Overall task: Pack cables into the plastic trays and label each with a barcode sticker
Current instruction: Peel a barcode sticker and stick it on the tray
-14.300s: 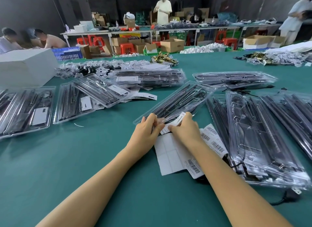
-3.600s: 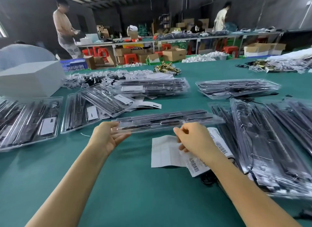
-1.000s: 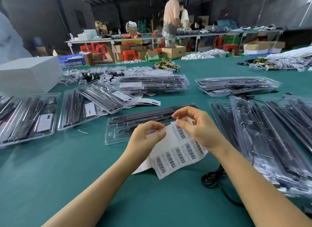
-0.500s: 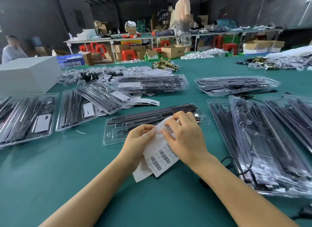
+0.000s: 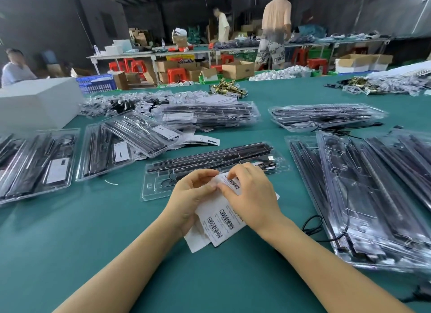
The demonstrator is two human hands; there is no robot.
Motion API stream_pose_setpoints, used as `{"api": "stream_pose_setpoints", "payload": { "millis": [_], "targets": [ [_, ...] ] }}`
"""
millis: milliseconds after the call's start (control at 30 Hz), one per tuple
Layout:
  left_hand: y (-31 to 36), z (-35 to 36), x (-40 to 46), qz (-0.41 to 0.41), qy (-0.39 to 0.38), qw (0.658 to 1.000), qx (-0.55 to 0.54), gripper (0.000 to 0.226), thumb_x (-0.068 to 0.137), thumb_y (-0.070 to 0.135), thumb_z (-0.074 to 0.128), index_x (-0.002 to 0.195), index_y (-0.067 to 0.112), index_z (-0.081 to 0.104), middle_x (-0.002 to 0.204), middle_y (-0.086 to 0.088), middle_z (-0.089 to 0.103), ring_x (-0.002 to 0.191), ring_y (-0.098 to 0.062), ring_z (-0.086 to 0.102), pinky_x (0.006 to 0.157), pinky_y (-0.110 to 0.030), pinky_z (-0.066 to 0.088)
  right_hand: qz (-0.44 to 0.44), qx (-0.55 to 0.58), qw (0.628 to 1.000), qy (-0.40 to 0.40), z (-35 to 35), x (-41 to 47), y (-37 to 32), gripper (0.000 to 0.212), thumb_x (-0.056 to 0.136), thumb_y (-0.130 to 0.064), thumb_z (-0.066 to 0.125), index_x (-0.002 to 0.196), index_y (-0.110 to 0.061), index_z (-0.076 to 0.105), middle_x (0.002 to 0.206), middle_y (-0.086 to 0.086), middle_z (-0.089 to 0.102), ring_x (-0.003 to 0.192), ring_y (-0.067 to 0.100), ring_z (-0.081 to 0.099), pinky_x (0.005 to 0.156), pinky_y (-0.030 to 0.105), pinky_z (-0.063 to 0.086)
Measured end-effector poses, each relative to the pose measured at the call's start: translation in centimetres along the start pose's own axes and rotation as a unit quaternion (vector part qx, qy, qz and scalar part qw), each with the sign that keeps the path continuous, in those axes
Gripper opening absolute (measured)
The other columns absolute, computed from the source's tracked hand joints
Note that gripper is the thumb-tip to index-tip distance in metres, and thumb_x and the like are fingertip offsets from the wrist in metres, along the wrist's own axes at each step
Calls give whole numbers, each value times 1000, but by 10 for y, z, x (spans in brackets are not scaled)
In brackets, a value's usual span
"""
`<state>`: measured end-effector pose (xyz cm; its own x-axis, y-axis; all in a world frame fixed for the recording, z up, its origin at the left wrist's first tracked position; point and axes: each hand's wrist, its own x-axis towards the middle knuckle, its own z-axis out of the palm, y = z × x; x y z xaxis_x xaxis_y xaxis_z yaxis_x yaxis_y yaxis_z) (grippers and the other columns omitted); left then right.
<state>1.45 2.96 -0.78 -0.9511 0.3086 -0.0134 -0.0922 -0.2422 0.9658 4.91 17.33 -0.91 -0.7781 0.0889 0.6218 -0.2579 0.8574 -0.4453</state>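
Green felt covers the desk [image 5: 70, 254] under my forearms. At centre frame my left hand [image 5: 190, 196] grips the barcode sticker sheet [image 5: 224, 221] while my right hand [image 5: 250, 196] pinches a sticker at its top edge. Just beyond lies a clear plastic tray [image 5: 210, 168] of black cables; labelled trays [image 5: 58, 156] spread left.

Green-covered table [image 5: 70, 254] fills the view, and dead centre a clear plastic tray [image 5: 210, 170] of black cables lies flat on it. At nine o'clock sit more filled trays [image 5: 37, 165], at three o'clock an overlapping stack of trays [image 5: 363, 196], with a loose black cable [image 5: 312, 226] just beside it. Up at eleven o'clock a white box [image 5: 37, 103]; at twelve, brass parts [image 5: 227, 89].
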Motion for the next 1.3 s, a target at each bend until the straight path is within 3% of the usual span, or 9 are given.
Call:
{"api": "stream_pose_setpoints", "payload": {
  "millis": [300, 467, 667, 767, 933, 1067, 1300],
  "targets": [
    [-5, -2, 3, 22, -6, 1000, 15, 26, 84, -2, 67, 95, 21, 73, 94, 2, 71, 74, -16, 66, 64, -26, 56, 39, 61, 997, -24, -1, 0, -1, 22, 84, -28, 72, 85, -11, 59, 85, -2, 58, 84, 19, 52, 72, 27, 40],
    [-6, -2, 3, 24, -14, 1000, 12, 28, 83, -2, 67, 95, 22, 74, 98, -1, 72, 78, -16, 67, 66, -27, 56, 61, 92, 994, -19, -3, 2, 0, 17, 84, -25, 71, 83, -12, 61, 84, -1, 60, 85, 17, 54, 75, 30, 44],
    [-7, 0, 0, 46, -16, 996, 69, 23, 82, 2, 70, 97, 19, 74, 101, -9, 72, 90, -22, 65, 88, -42, 51, 32, 39, 999, 5, -3, -1, 0, 23, 84, -30, 72, 80, -10, 60, 80, -1, 57, 80, 18, 50, 69, 28, 41],
    [-7, 1, -1, 46, -12, 995, 84, 22, 82, 3, 70, 99, 17, 73, 102, -9, 72, 93, -23, 64, 92, -44, 49, 30, 35, 999, 7, -1, -1, 0, 22, 85, -28, 71, 78, -11, 60, 79, -2, 56, 78, 17, 51, 67, 27, 41],
    [-7, 1, -1, 42, -15, 996, 82, 21, 83, 4, 71, 100, 17, 72, 100, -3, 73, 89, -18, 65, 83, -34, 53, 69, 82, 994, -3, 1, 0, 1, 17, 86, -26, 69, 77, -15, 60, 78, -4, 57, 74, 13, 54, 67, 27, 45],
    [-7, 1, 0, 47, -18, 994, 96, 26, 83, 1, 70, 101, 20, 71, 96, 5, 72, 84, -14, 63, 76, -26, 52, 110, 120, 987, -15, 1, 2, 2, 17, 85, -23, 69, 73, -15, 60, 77, -5, 59, 68, 4, 54, 61, 12, 39],
    [-7, 0, -1, 40, -21, 995, 91, 32, 81, -3, 69, 104, 19, 69, 96, 4, 71, 83, -14, 64, 74, -26, 54, 162, 166, 972, -44, 0, 3, 3, 14, 86, -17, 65, 73, -11, 64, 71, -4, 62, 66, 8, 55, 56, 10, 38]
  ]
}}
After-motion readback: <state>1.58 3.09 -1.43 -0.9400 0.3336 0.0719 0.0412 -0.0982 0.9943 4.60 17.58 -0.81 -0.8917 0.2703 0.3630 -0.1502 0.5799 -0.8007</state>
